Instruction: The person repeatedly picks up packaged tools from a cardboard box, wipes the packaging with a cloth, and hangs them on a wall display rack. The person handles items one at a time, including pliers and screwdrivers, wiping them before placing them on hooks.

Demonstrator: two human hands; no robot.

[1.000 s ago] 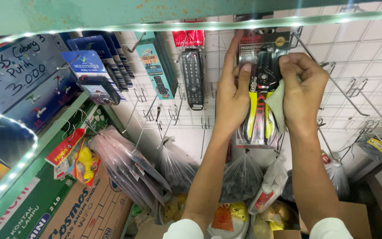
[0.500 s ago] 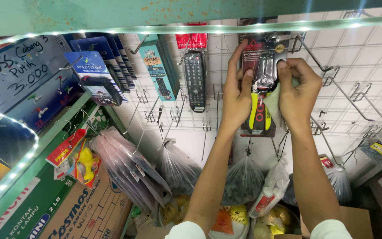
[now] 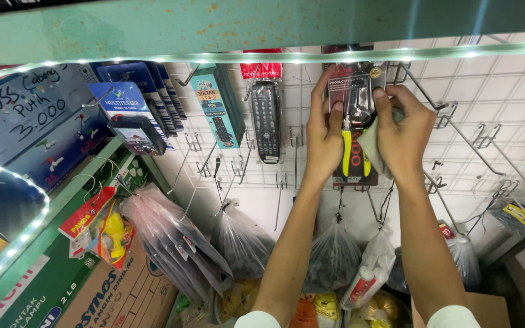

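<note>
Both hands have shifted slightly left since the earlier frame — left hand (image 3: 325,135) and right hand (image 3: 403,135) clamped on one carded plier pack (image 3: 355,124), yellow handles, at 12 o'clock on the wire grid (image 3: 493,115). One remote control (image 3: 267,121) hangs at its 9 o'clock.

Reached up with both bare forearms, side by side and nearly parallel, white sleeve cuffs showing at the bottom edge of the view. Raised the left hand (image 3: 325,130) with its back to the camera, fingers stretched upward and close together, thumb (image 3: 335,115) pressed inward toward the other hand. Held the right hand (image 3: 403,135) at the same height, just beside the left, wrist bent slightly, fingers curled forward and the thumb (image 3: 384,109) pointing up and inward. Kept both hands closed in a pinch, thumbs near each other but apart.
</note>
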